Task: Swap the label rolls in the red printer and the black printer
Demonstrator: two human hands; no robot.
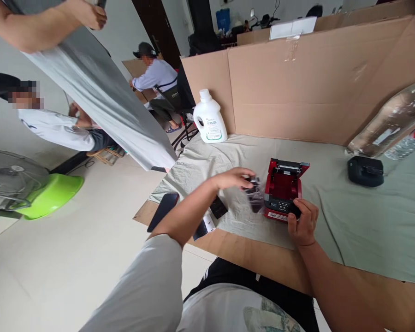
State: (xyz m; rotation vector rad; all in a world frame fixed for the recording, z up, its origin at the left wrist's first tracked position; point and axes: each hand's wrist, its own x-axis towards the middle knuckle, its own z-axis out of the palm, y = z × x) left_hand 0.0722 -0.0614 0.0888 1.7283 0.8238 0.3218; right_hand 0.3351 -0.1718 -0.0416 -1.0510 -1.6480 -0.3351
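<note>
A small red and black printer (pixel 283 189) sits on the cloth with its lid raised, showing a red hollow inside. My right hand (pixel 305 220) grips its front right corner, thumb at the front and fingers over the black button panel. Just left of the printer, my left hand (pixel 237 179) is closed on a dark item in a see-through plastic bag (pixel 254 196); blur hides what the item is. Under and beside my left forearm lie a black box-like piece (pixel 218 207), a white roll (pixel 209 223) and a dark phone (pixel 163 211).
A cardboard wall (pixel 297 87) stands behind the cloth-covered table (pixel 366 230). Near it are a white jug (pixel 210 117), a black case (pixel 365 171) and a large plastic bottle (pixel 383 124). A standing person (pixel 100 83) and two seated people are at left, near a fan (pixel 14 177).
</note>
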